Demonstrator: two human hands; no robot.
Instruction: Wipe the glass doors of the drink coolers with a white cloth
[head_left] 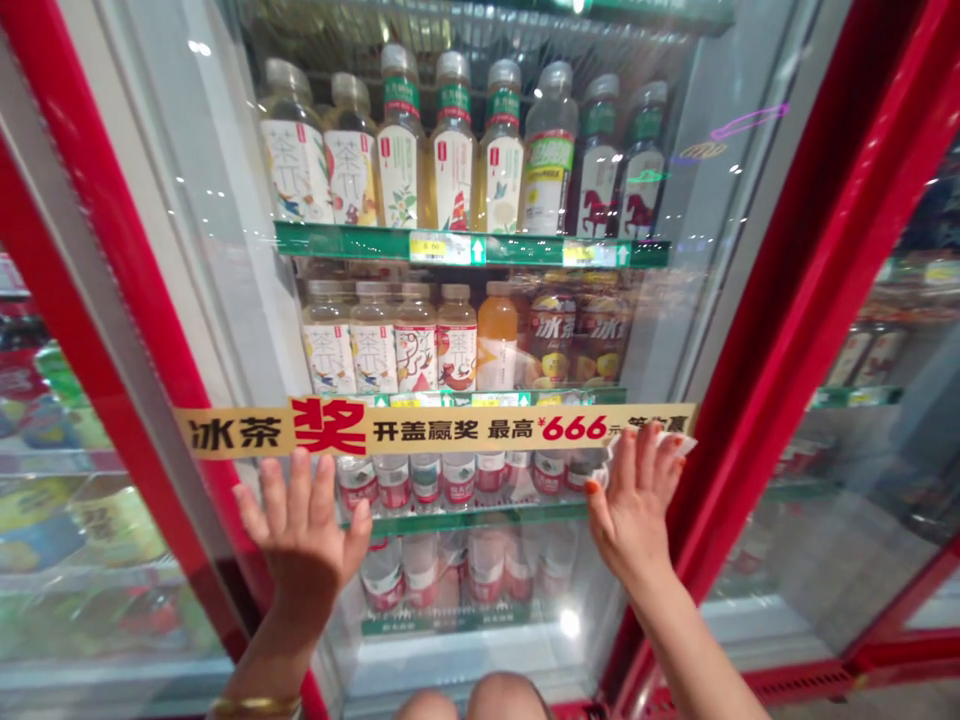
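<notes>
My left hand [304, 520] lies flat and open against the glass door [225, 250] of a red-framed drinks fridge, just below a yellow banner sticker [435, 430] with red and black print. My right hand [637, 490] presses on the glass at the banner's right end, fingers spread, with a bit of white cloth or paper [679, 443] under the fingertips. Behind the glass stand rows of tea bottles [450, 150] on green shelves.
The red door frame [787, 300] runs diagonally at the right and the left. Neighbouring fridges with drinks stand on both sides. My knees [480, 700] show at the bottom edge. A gold bangle [255, 706] sits on my left wrist.
</notes>
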